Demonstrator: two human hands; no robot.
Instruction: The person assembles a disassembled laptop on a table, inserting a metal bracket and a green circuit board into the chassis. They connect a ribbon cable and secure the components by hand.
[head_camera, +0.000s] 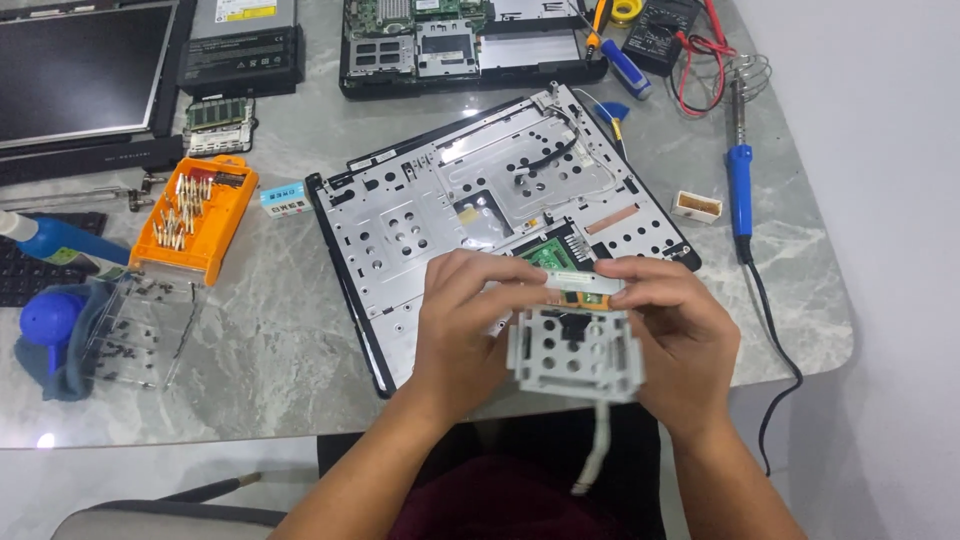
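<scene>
My left hand (468, 325) and my right hand (672, 335) together hold a small grey perforated metal bracket (575, 355) with a green circuit board at its top edge. A white flat cable (597, 450) hangs down from the bracket over my lap. Both hands pinch the part's upper edge with fingertips. Just beyond them lies a laptop palmrest panel (480, 195), underside up, silver metal with many holes, a black frame and a black wire.
An orange screwdriver bit case (196, 215) and a clear plastic lid (140, 330) lie at left beside a blue dust blower (50, 320). A blue soldering iron (739, 170), a multimeter (660, 30), an opened laptop base (460, 40) and a battery (242, 45) occupy the marble table (270, 350).
</scene>
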